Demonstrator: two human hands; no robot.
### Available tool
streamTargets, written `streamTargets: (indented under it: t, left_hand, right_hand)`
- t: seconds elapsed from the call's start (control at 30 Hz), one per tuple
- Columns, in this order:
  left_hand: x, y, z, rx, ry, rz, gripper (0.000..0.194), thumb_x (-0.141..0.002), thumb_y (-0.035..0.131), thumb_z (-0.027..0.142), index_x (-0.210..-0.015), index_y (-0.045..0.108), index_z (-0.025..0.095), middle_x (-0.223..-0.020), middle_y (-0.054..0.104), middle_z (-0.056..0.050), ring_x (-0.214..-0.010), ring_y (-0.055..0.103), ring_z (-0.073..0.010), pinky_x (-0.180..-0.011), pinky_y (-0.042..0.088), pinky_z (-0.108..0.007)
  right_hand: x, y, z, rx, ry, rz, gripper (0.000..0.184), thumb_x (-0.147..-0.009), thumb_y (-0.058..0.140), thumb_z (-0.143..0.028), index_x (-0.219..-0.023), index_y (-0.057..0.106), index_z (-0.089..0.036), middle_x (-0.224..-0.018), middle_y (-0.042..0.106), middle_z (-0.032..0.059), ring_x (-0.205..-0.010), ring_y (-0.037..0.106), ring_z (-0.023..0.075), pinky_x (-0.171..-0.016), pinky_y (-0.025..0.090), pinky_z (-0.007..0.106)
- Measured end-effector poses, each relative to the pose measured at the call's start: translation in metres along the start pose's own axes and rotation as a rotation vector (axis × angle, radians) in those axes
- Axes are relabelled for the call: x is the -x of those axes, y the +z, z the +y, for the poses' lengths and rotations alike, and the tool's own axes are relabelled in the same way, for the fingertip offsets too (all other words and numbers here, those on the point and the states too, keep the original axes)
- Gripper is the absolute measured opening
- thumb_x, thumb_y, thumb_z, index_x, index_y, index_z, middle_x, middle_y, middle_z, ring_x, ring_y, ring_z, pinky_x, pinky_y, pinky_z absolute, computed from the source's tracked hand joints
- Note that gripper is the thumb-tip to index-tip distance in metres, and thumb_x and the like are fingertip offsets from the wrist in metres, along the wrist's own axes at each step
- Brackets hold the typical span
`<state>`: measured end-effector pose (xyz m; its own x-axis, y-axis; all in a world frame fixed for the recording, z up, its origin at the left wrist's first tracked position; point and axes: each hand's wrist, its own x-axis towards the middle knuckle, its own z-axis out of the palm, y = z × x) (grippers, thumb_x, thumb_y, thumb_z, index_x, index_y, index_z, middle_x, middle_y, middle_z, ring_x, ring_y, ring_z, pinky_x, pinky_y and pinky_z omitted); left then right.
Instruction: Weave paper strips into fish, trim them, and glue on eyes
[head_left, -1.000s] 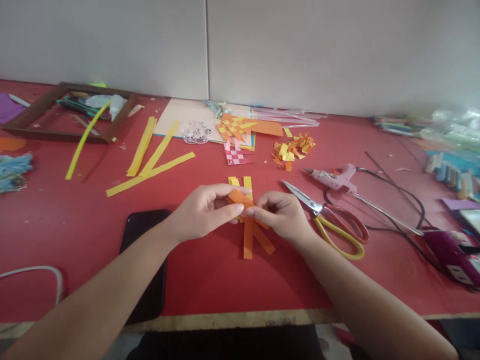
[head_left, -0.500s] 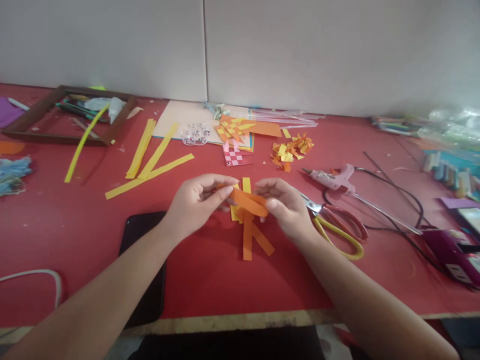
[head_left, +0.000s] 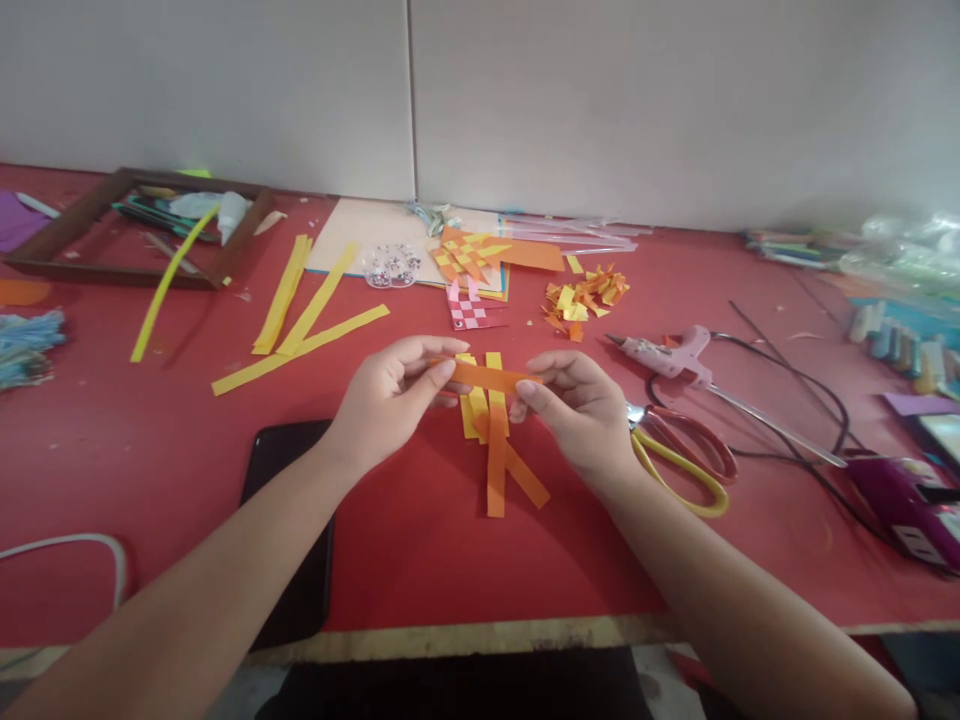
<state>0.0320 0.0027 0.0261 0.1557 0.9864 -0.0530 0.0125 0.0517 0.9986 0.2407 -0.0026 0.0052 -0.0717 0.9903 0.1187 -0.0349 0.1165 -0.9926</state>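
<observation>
Between my hands an orange paper strip (head_left: 487, 377) is stretched level, above the red table. My left hand (head_left: 394, 400) pinches its left end between thumb and fingers. Its right end is pinched by my right hand (head_left: 574, 410). Under the strip lie short yellow strips (head_left: 472, 410) and another orange strip (head_left: 496, 470), with one more orange strip (head_left: 529, 478) slanting off to the right. Scissors (head_left: 682, 455) with red and yellow handles lie beside my right hand, their blades partly hidden by it.
A black phone (head_left: 292, 530) lies under my left forearm. Long yellow strips (head_left: 300, 350) are at the left, woven paper fish (head_left: 469, 305) and paper scraps (head_left: 585, 300) at the back. A pink glue gun (head_left: 675, 357) with its cord lies right, a wooden frame (head_left: 67, 272) far left.
The orange strip was looped or folded between my hands and is now pulled out straight. My right hand has moved slightly right.
</observation>
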Motion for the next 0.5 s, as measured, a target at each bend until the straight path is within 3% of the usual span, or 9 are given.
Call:
streamTargets:
  t: [0.2, 0.5]
  left_hand:
    - [0.0002, -0.0005, -0.0011, -0.008, -0.018, 0.038, 0.019, -0.089, 0.066, 0.031, -0.101, 0.070, 0.017, -0.088, 0.076, -0.005, -0.078, 0.074, -0.0160, -0.077, 0.062, -0.027]
    - [0.0001, 0.0003, -0.0017, 0.030, -0.036, 0.056, 0.017, -0.089, 0.067, 0.029, -0.101, 0.068, 0.017, -0.084, 0.075, -0.002, -0.077, 0.073, -0.0125, -0.073, 0.061, -0.019]
  right_hand:
    - [-0.0013, 0.0024, 0.0023, -0.032, 0.020, 0.070, 0.022, -0.082, 0.075, -0.035, -0.089, 0.059, -0.021, -0.068, 0.066, -0.0035, -0.056, 0.066, 0.0120, -0.058, 0.059, 0.028]
    - [-0.0050, 0.0040, 0.0055, -0.018, -0.008, 0.176, 0.019, -0.080, 0.076, -0.031, -0.088, 0.061, -0.022, -0.074, 0.067, -0.0040, -0.065, 0.070, 0.0118, -0.067, 0.062, 0.027]
